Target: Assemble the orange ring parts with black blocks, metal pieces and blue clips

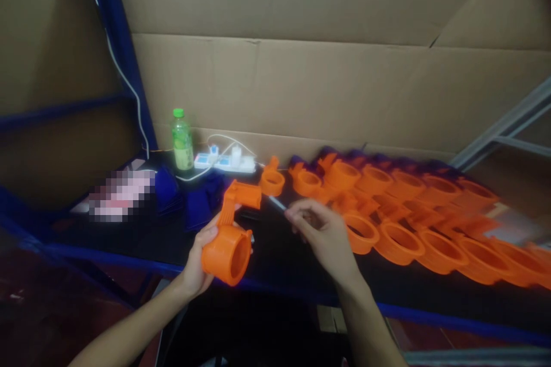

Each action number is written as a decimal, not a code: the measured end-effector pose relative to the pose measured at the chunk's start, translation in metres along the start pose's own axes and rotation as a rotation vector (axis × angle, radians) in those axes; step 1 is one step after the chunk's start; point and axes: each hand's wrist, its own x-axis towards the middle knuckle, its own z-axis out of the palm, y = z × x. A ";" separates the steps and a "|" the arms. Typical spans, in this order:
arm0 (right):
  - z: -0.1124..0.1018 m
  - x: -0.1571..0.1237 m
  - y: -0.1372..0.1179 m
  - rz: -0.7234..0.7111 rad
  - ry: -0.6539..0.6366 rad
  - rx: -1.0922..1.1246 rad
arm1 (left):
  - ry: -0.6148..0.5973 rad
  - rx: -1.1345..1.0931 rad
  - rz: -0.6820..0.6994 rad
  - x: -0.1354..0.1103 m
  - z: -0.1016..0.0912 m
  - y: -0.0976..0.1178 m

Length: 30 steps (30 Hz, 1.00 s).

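Note:
My left hand point(202, 258) is closed around an orange plastic tape dispenser point(228, 252), a wide ring with a ribbed arm and a crosspiece at its top. The ring's opening faces toward the right. Just to the right, my right hand point(321, 229) pinches a thin silvery rod point(278, 203) between thumb and fingers. Its free tip points up and left toward the dispenser's crosspiece, apart from it. A small dark and light spot shows by the left fingertips; I cannot make out what it is.
Rows of orange dispensers point(398, 243) cover the right of the black table point(279, 264), with dark blue pieces behind. Blue parts point(202, 200), a green-capped bottle point(182, 140) and a white power strip point(228, 161) with cables stand at back left. Cardboard walls point(279, 86) enclose the back.

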 end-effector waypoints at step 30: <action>-0.023 -0.004 -0.013 0.011 -0.053 -0.077 | -0.182 0.299 -0.038 0.000 -0.013 -0.006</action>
